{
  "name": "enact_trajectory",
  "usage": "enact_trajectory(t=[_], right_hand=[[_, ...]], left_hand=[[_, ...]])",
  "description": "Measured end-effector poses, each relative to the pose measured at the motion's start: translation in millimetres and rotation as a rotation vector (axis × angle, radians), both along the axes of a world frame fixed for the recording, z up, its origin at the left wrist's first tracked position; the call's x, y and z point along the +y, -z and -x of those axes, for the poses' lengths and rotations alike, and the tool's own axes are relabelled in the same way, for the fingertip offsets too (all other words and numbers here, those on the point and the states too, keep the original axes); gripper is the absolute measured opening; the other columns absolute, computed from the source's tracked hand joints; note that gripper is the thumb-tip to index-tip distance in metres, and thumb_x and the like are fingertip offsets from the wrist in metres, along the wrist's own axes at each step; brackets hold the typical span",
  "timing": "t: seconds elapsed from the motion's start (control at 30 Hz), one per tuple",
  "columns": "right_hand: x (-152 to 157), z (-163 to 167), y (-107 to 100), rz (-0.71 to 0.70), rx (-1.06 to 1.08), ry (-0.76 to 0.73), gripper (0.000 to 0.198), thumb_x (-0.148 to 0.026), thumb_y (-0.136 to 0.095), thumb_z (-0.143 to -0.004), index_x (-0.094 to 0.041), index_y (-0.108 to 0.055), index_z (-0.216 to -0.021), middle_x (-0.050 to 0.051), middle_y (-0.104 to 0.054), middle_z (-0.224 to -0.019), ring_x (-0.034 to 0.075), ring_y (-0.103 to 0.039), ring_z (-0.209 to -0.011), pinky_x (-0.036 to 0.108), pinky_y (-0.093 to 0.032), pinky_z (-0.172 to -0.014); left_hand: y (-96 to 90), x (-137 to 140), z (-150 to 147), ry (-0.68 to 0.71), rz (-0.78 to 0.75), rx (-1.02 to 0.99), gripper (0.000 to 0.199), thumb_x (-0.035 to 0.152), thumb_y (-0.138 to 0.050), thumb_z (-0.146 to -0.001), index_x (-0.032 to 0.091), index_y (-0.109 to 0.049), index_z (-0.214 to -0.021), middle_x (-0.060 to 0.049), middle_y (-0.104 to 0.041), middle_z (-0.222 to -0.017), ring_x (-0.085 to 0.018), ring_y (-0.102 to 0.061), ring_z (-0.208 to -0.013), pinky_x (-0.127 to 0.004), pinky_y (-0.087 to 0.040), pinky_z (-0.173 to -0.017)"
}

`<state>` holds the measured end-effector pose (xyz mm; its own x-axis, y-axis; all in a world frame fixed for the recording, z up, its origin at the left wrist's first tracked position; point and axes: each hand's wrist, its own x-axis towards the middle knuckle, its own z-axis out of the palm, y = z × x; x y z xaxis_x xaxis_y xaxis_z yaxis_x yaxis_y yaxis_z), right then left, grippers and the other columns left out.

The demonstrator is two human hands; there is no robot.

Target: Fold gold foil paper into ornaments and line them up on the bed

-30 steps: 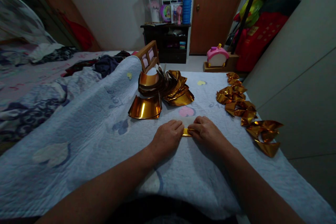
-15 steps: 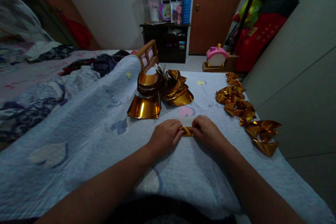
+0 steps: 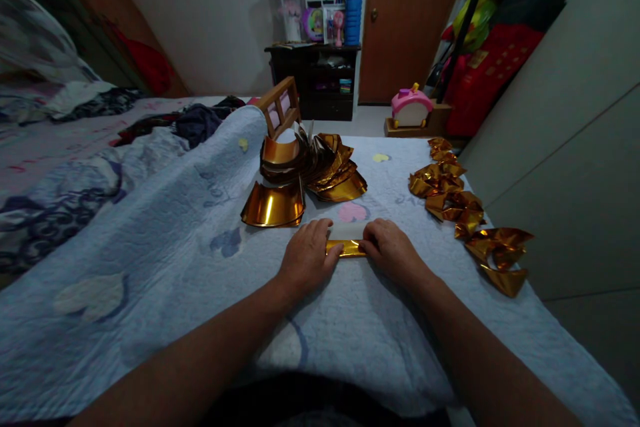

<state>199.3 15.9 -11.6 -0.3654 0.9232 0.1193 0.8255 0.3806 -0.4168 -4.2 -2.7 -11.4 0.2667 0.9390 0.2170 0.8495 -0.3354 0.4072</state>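
Between my hands on the blue quilt lies a sheet of gold foil paper [image 3: 350,249], its near edge folded over into a shiny gold strip and its pale side showing beyond the fold. My left hand [image 3: 307,253] grips the left end, with the thumb laid along the gold strip. At the right end, my right hand [image 3: 393,247] is closed on the paper with curled fingers. Beyond my left hand rests a stack of curved gold foil sheets [image 3: 273,205], and behind it a fanned pile of gold sheets [image 3: 345,180].
Folded gold foil pieces [image 3: 453,207] lie in a row along the quilt's right edge. A wooden frame [image 3: 281,107] stands at the far end of the quilt [image 3: 200,347]. Rumpled clothes [image 3: 197,123] lie to the left. A pink toy case [image 3: 411,107] is beyond the bed.
My left hand has slid left along the fold, its fingers loosening a little, so more of the gold strip shows. My right hand has hardly moved.
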Motion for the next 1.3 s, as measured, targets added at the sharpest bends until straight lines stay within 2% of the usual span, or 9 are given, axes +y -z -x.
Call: enact_trajectory(t=[0.27, 0.43, 0.7, 0.93, 1.0, 1.07, 1.17, 1.23, 1.3], right_hand=[[0, 0, 1, -0.006, 0.011, -0.005, 0.008, -0.015, -0.064, -0.088, -0.018, -0.061, -0.081, 0.006, -0.062, -0.086, 0.021, -0.054, -0.083, 0.031, -0.038, -0.075], [0, 0, 1, 0.008, 0.021, -0.005, 0.009, -0.014, -0.064, -0.088, -0.018, -0.06, -0.08, 0.006, -0.063, -0.086, 0.021, -0.053, -0.083, 0.031, -0.038, -0.075], [1, -1, 2, -0.005, 0.058, -0.023, 0.012, -0.014, -0.063, -0.087, -0.019, -0.057, -0.078, 0.005, -0.062, -0.084, 0.02, -0.053, -0.082, 0.031, -0.036, -0.073], [0, -3, 2, -0.045, 0.211, -0.008, 0.013, -0.015, -0.062, -0.083, -0.021, -0.052, -0.078, 0.005, -0.058, -0.086, 0.021, -0.053, -0.083, 0.033, -0.041, -0.076], [0, -4, 4, -0.103, 0.326, 0.066, 0.014, -0.021, -0.066, -0.08, -0.021, -0.054, -0.089, 0.008, -0.058, -0.096, 0.024, -0.054, -0.091, 0.036, -0.044, -0.079], [0, -4, 5, -0.114, 0.477, 0.168, 0.038, -0.029, -0.071, -0.077, -0.021, -0.054, -0.11, 0.012, -0.057, -0.111, 0.026, -0.054, -0.098, 0.038, -0.046, -0.078], [1, -2, 2, 0.085, 0.74, 0.22, 0.065, -0.039, -0.073, -0.074, -0.022, -0.045, -0.129, 0.013, -0.058, -0.118, 0.026, -0.057, -0.097, 0.035, -0.048, -0.07], [0, -1, -2, 0.291, 0.886, 0.146, 0.058, -0.041, -0.071, -0.075, -0.021, -0.05, -0.125, 0.01, -0.063, -0.11, 0.023, -0.06, -0.092, 0.033, -0.049, -0.069], [0, 0, -7, 0.414, 0.978, 0.068, 0.041, -0.04, -0.07, -0.077, -0.019, -0.059, -0.111, 0.007, -0.067, -0.098, 0.02, -0.061, -0.084, 0.031, -0.048, -0.068]], left_hand=[[-3.6, 3, -1, -0.029, 0.142, -0.233, 0.056, 0.021, -0.07, -0.08, 0.016, -0.048, -0.13, -0.007, -0.065, -0.103, -0.023, -0.064, -0.092, -0.039, -0.053, -0.084], [0.9, 7, 0, -0.004, 0.094, -0.256, 0.063, 0.021, -0.075, -0.075, 0.016, -0.049, -0.131, -0.011, -0.064, -0.116, -0.028, -0.06, -0.108, -0.045, -0.049, -0.096], [-0.6, 10, 0, 0.014, 0.173, -0.319, 0.066, 0.019, -0.074, -0.074, 0.017, -0.049, -0.136, -0.005, -0.066, -0.094, -0.024, -0.063, -0.092, -0.04, -0.051, -0.086], [7.1, 13, 1, 0.04, 0.319, -0.644, 0.064, 0.016, -0.068, -0.078, 0.021, -0.047, -0.138, -0.002, -0.069, -0.094, -0.018, -0.067, -0.084, -0.031, -0.053, -0.078], [6.3, 14, 0, 0.035, 0.361, -0.797, 0.061, 0.017, -0.069, -0.078, 0.021, -0.049, -0.135, -0.004, -0.07, -0.1, -0.018, -0.068, -0.089, -0.031, -0.054, -0.081], [1.8, 14, -1, 0.04, 0.406, -0.973, 0.057, 0.018, -0.072, -0.076, 0.019, -0.052, -0.13, -0.007, -0.071, -0.108, -0.02, -0.069, -0.097, -0.033, -0.054, -0.086], [-8.2, 12, -4, 0.045, 0.48, -1.157, 0.044, 0.022, -0.077, -0.075, 0.014, -0.063, -0.116, -0.011, -0.072, -0.114, -0.023, -0.069, -0.104, -0.035, -0.053, -0.094], [-13.1, 11, -5, 0.038, 0.513, -1.197, 0.04, 0.023, -0.079, -0.075, 0.012, -0.068, -0.112, -0.011, -0.074, -0.112, -0.024, -0.07, -0.103, -0.036, -0.053, -0.094], [-15.1, 10, -5, 0.026, 0.522, -1.201, 0.036, 0.024, -0.08, -0.074, 0.012, -0.073, -0.108, -0.01, -0.076, -0.108, -0.024, -0.07, -0.1, -0.035, -0.054, -0.092]])
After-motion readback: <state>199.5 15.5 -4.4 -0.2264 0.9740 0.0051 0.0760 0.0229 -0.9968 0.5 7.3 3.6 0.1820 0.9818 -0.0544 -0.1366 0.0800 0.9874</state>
